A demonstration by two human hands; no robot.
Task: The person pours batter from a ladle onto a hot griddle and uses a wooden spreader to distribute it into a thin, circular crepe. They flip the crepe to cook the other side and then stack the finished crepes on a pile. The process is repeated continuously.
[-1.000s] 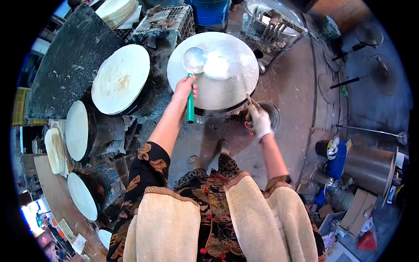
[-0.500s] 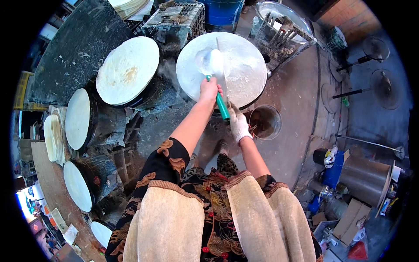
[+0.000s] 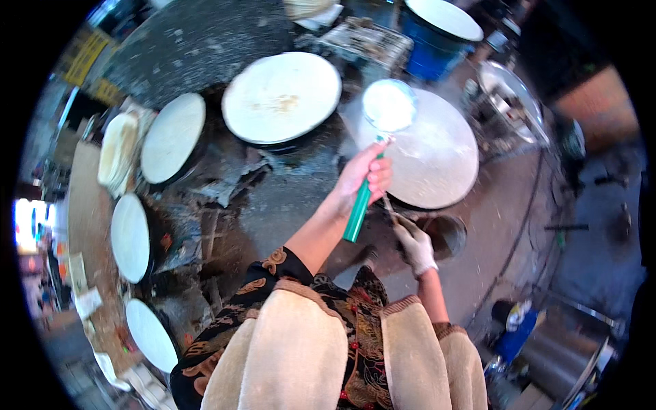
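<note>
My left hand [image 3: 372, 176] grips the green handle of a ladle [image 3: 389, 106]. White batter fills its round bowl, which is over the upper left edge of a round griddle [image 3: 434, 147] coated in pale white. My right hand [image 3: 415, 247], in a white glove, is closed on a thin tool [image 3: 388, 203] just in front of the griddle's near edge. Only a short, narrow length of that tool shows; the rest is hidden or blurred. Left of the ladle, another round griddle [image 3: 281, 96] carries a white sheet browned near its middle.
More white-topped griddles [image 3: 173, 137] curve down the left side, beside a stack of pale round sheets [image 3: 117, 150]. A bucket [image 3: 447, 236] stands by my right hand. Behind are a blue barrel [image 3: 430, 51] with a white top and a crate [image 3: 369, 41]. A metal drum [image 3: 564, 348] lies lower right.
The view has swung left. The ladle has moved from the middle of the griddle to its left edge. My right hand, with the thin tool, has drawn away from my left hand.
</note>
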